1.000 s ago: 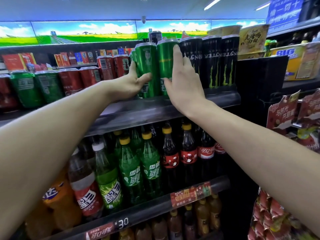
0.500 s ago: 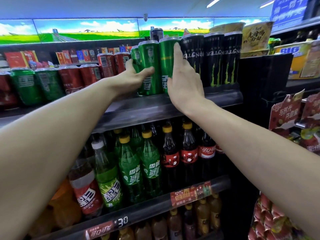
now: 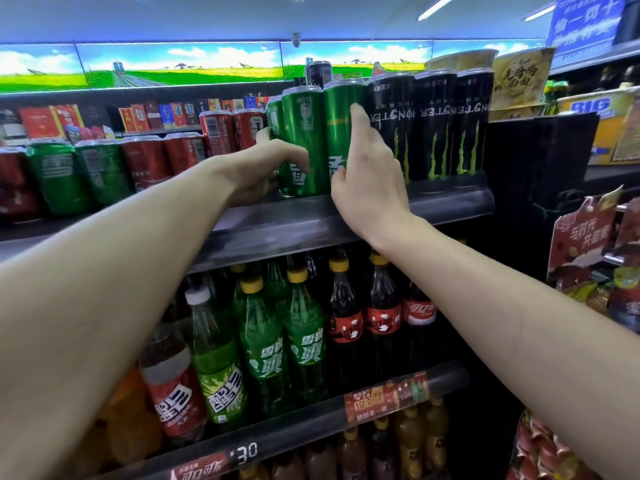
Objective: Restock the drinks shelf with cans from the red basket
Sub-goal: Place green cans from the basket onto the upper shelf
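Observation:
Two tall green cans stand side by side at the front of the top drinks shelf [image 3: 346, 223]. My left hand [image 3: 263, 171] grips the left green can [image 3: 299, 129], thumb across its front and fingers round its left side. On the right green can [image 3: 341, 126], my right hand [image 3: 372, 178] holds with the thumb on the front. Its index finger points up along the gap to the black Monster cans [image 3: 433, 126]. A third green can [image 3: 274, 119] stands behind the left one. The red basket is out of view.
Short red and green cans [image 3: 104, 168] fill the top shelf to the left. Green, red and dark soda bottles [image 3: 304, 341] stand on the shelf below. Snack packets [image 3: 588, 244] hang at the right, and noodle cups [image 3: 519, 77] sit above them.
My left thumb has curled further round the front of the left can. My right hand has gone from lying flat on the right can to closing on it with the thumb.

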The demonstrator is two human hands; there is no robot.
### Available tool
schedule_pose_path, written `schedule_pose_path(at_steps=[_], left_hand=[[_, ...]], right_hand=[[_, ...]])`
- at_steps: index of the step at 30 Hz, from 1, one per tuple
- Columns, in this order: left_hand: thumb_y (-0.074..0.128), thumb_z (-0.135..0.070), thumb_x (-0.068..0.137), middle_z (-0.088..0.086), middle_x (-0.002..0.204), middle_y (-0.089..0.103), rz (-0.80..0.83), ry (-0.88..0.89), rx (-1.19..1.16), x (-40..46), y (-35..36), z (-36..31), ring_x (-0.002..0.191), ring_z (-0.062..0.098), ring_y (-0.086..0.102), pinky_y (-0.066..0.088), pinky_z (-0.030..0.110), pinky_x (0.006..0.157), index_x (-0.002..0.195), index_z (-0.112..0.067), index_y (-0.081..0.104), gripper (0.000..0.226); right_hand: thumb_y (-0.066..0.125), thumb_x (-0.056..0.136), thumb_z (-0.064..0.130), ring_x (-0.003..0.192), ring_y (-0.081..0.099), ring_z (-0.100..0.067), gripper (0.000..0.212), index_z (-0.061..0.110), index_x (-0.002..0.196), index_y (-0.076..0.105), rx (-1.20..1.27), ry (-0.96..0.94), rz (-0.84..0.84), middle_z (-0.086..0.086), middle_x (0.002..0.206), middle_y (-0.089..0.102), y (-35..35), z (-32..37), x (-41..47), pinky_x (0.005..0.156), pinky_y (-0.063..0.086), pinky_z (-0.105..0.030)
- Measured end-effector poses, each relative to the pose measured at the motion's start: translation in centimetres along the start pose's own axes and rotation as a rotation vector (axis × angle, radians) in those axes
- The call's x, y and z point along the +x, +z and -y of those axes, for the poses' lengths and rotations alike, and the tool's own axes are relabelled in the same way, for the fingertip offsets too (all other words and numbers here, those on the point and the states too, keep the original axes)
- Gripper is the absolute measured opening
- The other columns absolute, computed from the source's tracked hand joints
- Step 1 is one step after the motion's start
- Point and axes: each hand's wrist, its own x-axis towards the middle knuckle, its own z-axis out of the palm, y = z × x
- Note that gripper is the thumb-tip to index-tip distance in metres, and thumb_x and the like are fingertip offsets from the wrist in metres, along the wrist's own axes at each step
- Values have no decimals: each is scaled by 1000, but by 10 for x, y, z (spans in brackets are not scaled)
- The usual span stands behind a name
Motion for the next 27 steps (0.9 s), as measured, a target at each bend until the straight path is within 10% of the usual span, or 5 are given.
schedule_pose_path(at_steps=[9, 13, 27], left_hand=[[82, -89, 40, 4, 168, 32, -124, -13, 426, -1, -1, 4, 151, 22, 37, 28, 46, 126, 164, -35, -9, 163], [86, -68, 66, 1, 161, 41, -160, 62, 414, -2, 0, 2, 143, 21, 46, 33, 39, 122, 166, -25, 0, 139], [84, -50, 82, 4, 139, 57, -217, 110, 457, -8, 12, 4, 120, 21, 59, 44, 30, 98, 160, -7, 4, 119]], right_hand=[[64, 94, 15, 94, 62, -30, 78, 12, 158, 21, -66, -55, -17, -12, 125, 56, -15, 5, 20, 76, 48, -36], [60, 91, 16, 64, 49, -22, 73, 15, 156, 27, -298, -170, 1, -16, 145, 35, -30, 14, 45, 64, 45, -38], [55, 100, 14, 103, 61, -36, 22, 4, 118, 63, -353, -186, -28, -12, 134, 51, -35, 22, 76, 80, 46, -38]])
